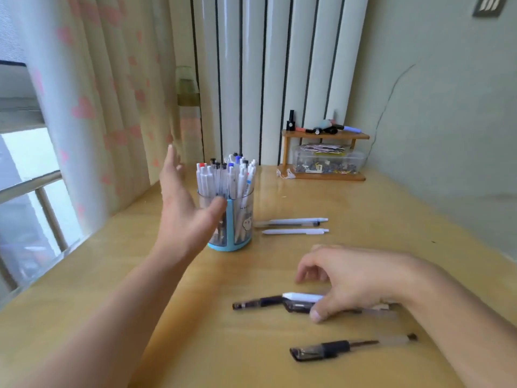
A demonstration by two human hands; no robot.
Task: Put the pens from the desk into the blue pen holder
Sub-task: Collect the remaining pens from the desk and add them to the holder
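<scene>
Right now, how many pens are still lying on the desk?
At least 6: two white pens beside the blue pen holder, three under the right hand, one black pen nearest. The hand may hide more.

r hand (349,278) on desk pens (300,302)

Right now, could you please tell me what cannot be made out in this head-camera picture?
- Pens under the right hand: it covers their middles, so their count and whether its fingers grip one are unclear.
- Blue pen holder: the left hand hides its left side.
- Clear box on the wooden shelf: contents too small to identify.
- Left-hand fingertips: motion-blurred.
- Wall fixture: cut off by the top edge.
</scene>
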